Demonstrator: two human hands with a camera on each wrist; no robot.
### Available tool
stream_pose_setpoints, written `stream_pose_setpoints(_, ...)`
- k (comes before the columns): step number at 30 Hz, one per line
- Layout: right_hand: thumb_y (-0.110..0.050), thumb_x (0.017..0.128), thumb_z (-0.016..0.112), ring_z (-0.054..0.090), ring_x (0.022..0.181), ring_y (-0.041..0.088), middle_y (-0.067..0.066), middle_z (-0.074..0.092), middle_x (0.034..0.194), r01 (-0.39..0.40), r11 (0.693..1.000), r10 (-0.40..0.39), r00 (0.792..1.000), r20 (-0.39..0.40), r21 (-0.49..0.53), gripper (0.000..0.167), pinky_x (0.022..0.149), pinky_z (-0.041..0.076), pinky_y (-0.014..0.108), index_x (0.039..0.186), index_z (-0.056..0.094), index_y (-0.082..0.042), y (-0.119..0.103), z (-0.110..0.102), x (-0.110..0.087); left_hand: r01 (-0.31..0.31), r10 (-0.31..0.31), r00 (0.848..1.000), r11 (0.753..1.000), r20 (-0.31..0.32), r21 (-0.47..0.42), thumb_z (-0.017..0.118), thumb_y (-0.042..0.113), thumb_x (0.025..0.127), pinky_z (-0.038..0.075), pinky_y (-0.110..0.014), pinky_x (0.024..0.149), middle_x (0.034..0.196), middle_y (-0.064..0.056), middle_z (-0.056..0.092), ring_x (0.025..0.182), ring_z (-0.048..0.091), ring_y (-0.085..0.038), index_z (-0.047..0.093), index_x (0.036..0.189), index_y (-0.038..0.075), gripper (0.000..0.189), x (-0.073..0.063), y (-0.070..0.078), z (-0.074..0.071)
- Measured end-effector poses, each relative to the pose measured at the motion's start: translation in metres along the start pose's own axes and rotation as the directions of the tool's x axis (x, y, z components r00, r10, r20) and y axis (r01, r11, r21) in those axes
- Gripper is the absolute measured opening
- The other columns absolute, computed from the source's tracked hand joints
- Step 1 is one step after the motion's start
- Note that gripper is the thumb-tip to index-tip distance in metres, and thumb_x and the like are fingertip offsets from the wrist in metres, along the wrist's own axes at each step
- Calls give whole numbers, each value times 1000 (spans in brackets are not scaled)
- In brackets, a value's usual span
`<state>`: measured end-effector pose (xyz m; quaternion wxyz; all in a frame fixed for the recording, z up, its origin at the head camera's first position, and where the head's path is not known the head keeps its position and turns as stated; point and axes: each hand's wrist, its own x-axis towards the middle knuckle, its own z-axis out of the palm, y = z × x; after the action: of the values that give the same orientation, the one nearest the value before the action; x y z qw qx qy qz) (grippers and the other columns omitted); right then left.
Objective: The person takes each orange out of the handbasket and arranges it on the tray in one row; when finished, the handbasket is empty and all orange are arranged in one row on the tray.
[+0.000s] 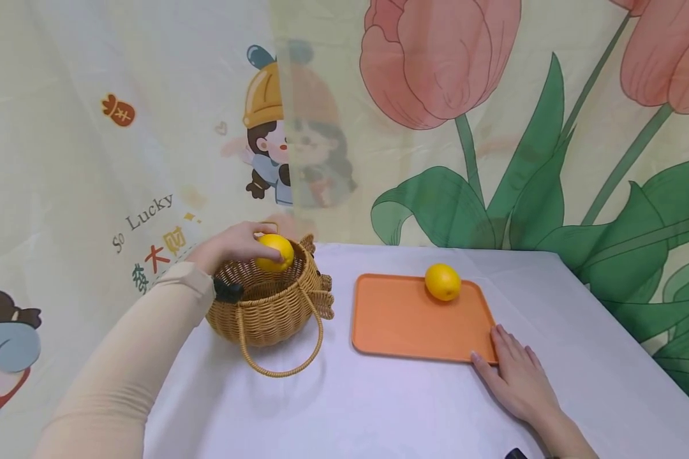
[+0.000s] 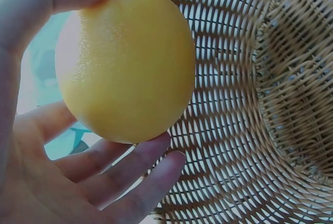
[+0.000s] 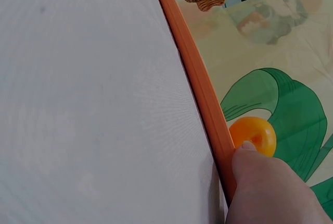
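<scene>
Nearest to us, a cream-coloured sleeve [image 1: 111, 363] reaches in from the lower left across the smooth white tablecloth [image 1: 344, 411]. Over on the right, here's the right hand [image 1: 519, 386], relaxed and clutching nothing, thumb touching the near edge of the flat orange rectangular tray [image 1: 402, 319] and straight fingers along its right side, right at the corner.

Look left: a looped tan handle [image 1: 281, 374] drops down the near side of the round brown woven wicker basket [image 1: 270, 322], which sits well apart from that tray, its woven trimmings poking out on the right. And above its mouth, toward the far rim, there's the action! The left hand [image 1: 235, 245] grips a round, glossy yellow fruit [image 2: 127, 67], thumb up by the green stem spot, fingertips round the opposite side; whether the fruit touches the wicker, I can't tell.

Further back, a second yellow fruit [image 1: 443, 282] sits at the tray's far edge, right of centre. Behind everything, a pale printed curtain [image 1: 333, 223] shows big pink tulips and cartoon figures.
</scene>
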<state>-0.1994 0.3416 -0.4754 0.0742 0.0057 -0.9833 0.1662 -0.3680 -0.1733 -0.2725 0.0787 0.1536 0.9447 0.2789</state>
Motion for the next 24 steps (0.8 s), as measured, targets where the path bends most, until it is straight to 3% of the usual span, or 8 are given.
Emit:
stream_pose_setpoints(11,-65,103,40,21,144,56,36,23,159,-6,1000,6,1000,-1,4,97,115,5,70,155,23,15,0,0,0,-44,37,998,991,-54,-124,82,37,84,50,-40,84,123,-17,62,105,56,-32,56,143,14,69,-1,22,-2)
stream_pose_setpoints(16,-65,103,40,21,143,57,37,23,158,-9,1000,9,1000,3,1,97,114,6,71,154,23,15,0,-1,0,-96,88,993,989,-76,-114,83,37,83,49,-41,88,130,-18,62,111,57,-32,53,147,12,76,6,31,1)
stream_pose_setpoints(24,-65,102,40,21,143,56,37,23,158,-13,1000,13,1000,11,4,97,114,7,71,154,24,15,-3,-2,0,-121,114,989,990,-97,-77,83,39,82,48,-45,92,134,-18,61,117,58,-33,53,147,11,78,14,43,5)
